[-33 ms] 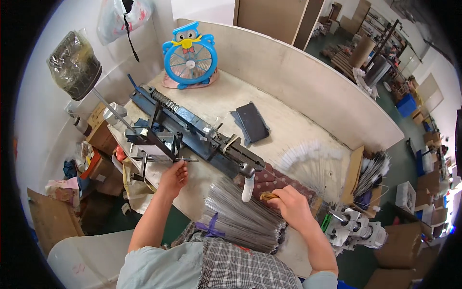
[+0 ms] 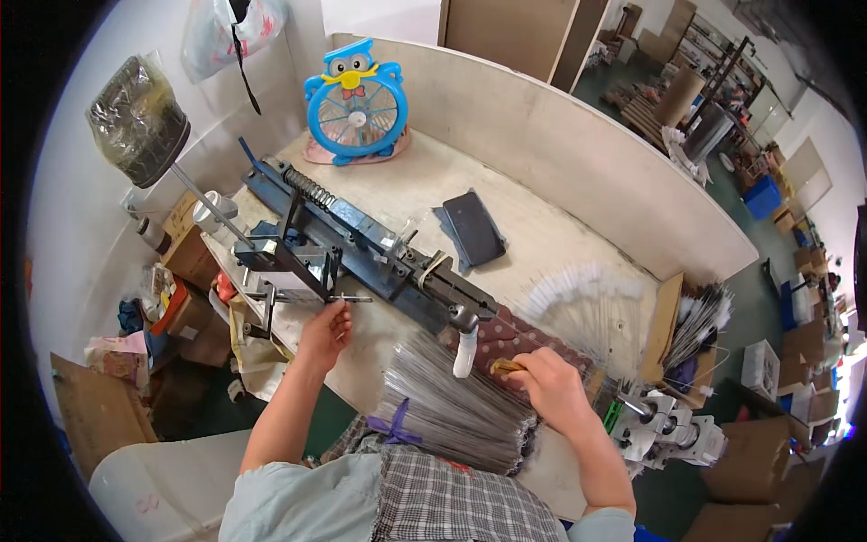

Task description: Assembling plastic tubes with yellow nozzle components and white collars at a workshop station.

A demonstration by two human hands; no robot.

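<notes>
1. From my remote view, the right hand (image 2: 551,380) at four o'clock grasps a small yellow-brown piece (image 2: 507,366); its fingers hide one end, so I cannot name it.
2. At eight o'clock, the left hand (image 2: 326,336) curls at a thin silver metal rod (image 2: 358,300); I cannot tell whether its fingertips grip it.
3. Since the earlier frame, I see hardly any change: both hands keep their places.

1. White wall (image 2: 72,203), left side
2. Pale low partition (image 2: 542,135) bordering far side of worktable (image 2: 429,181)
3. Brown panel (image 2: 506,32) beyond it; door or board, cannot tell
4. Green floor (image 2: 600,84) along aisle, right
5. Cardboard boxes (image 2: 751,461) close together, lower right
6. Bright glare (image 2: 849,372) at right rim
</notes>
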